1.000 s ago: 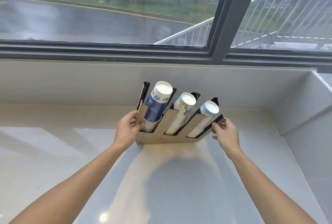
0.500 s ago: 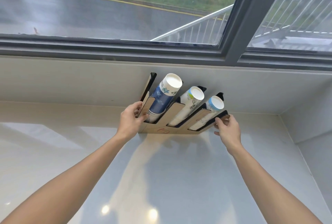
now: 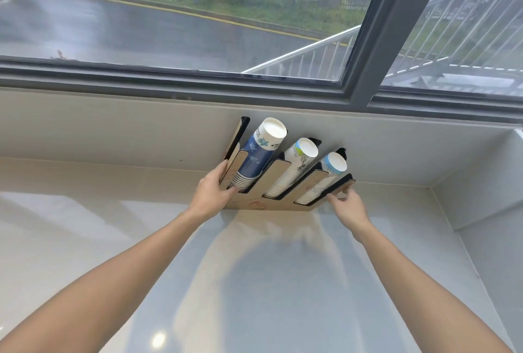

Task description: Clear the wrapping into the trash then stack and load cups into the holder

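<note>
Left hand (image 3: 210, 192), fingers curled around the left end panel of the wooden cup holder (image 3: 271, 204), which stands on the pale counter (image 3: 254, 282) close to the back wall under the window (image 3: 198, 12). Slots, in order: blue cup stack (image 3: 259, 155), white patterned cup stack (image 3: 294, 167), light-blue cup stack (image 3: 325, 175), all tilted. Right hand (image 3: 349, 205), fingers pinching the holder's right edge; thumb contact apparently underneath, poorly visible.

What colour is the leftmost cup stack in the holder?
Dark blue with white print, in the head view: leftmost cup stack.
</note>
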